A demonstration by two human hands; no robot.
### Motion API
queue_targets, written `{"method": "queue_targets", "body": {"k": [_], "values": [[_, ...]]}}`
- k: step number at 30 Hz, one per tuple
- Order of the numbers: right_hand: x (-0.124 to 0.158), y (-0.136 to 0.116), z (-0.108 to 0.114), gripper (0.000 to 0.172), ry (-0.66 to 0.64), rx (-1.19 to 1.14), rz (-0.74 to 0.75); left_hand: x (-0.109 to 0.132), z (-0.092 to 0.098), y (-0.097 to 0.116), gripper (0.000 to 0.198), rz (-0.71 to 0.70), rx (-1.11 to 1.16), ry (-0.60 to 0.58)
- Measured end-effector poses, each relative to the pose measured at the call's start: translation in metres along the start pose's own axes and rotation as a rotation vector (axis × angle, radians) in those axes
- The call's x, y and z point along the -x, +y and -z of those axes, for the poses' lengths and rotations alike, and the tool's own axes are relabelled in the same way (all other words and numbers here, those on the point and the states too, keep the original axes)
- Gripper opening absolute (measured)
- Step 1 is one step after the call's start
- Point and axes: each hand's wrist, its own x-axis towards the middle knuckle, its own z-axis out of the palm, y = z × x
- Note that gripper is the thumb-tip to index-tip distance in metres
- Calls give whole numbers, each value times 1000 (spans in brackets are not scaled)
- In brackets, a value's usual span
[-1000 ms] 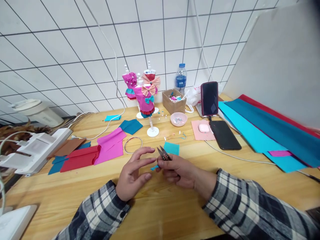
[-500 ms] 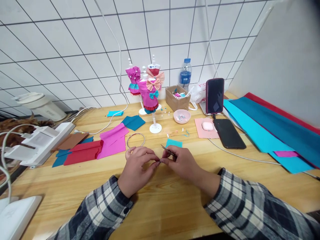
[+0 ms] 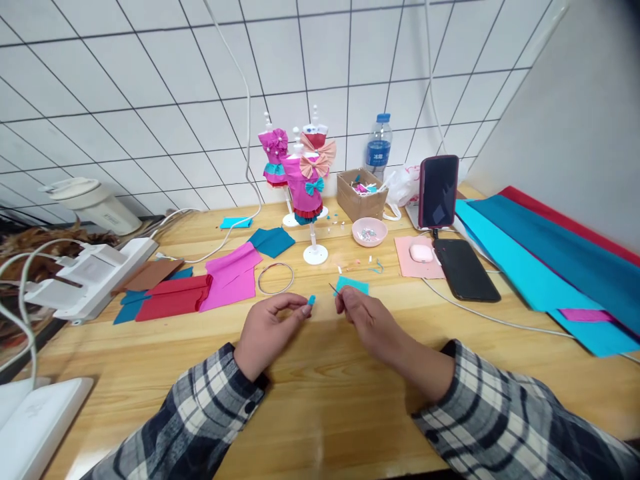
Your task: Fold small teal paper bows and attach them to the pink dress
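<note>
Between thumb and forefinger, my left hand (image 3: 273,327) pinches a small folded bit of turquoise crepe paper (image 3: 312,300). My right hand (image 3: 370,320) is closed around slim dark tweezers (image 3: 333,288), their thin tip pointing up and left; the rest is hidden in the fingers. The hands are a short gap apart above the wooden table (image 3: 320,387). Just behind the right fingers lies a turquoise paper square (image 3: 354,285). A ring of thin wire (image 3: 276,279) rests beyond my left hand. Farther back stand small dress forms (image 3: 306,183) dressed in magenta, red and turquoise paper with bows.
A pink bowl of beads (image 3: 370,232) stands before a cardboard box (image 3: 350,197) and a water bottle (image 3: 379,150). Phones (image 3: 467,270) and a cable lie right, near long crepe sheets (image 3: 540,247). Magenta (image 3: 230,280) and red paper (image 3: 173,297) and a power strip (image 3: 95,280) lie left.
My hands, touching at the fingertips before, have drawn apart. The turquoise bit now shows in my left fingers, and the tweezers have come away with my right hand. The view has shifted slightly.
</note>
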Motion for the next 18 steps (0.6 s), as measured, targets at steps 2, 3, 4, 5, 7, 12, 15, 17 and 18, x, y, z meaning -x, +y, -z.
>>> {"method": "queue_targets", "body": {"k": [2,3,4,5,7,12,15,17,18], "values": [[1,3,-3,42,-88,28,5,-2,1,-3,22,93,168,16],[1,4,-5,42,-133,52,11,-2,2,-4,23,109,212,16],[1,5,-6,41,-172,74,20,-2,2,-4,22,111,232,16],[2,6,-8,41,-192,87,27,-2,2,-3,21,107,238,11],[2,6,-10,42,-197,98,25,0,0,0,19,99,243,-10],[3,3,-12,43,-201,113,19,4,-3,6,19,98,260,-81],[4,2,-12,44,-211,129,19,4,-5,8,19,114,283,-82],[4,2,-12,44,-217,135,16,5,-6,8,19,138,300,-90],[4,2,-12,43,-213,133,16,5,-6,9,19,148,306,-96]]}}
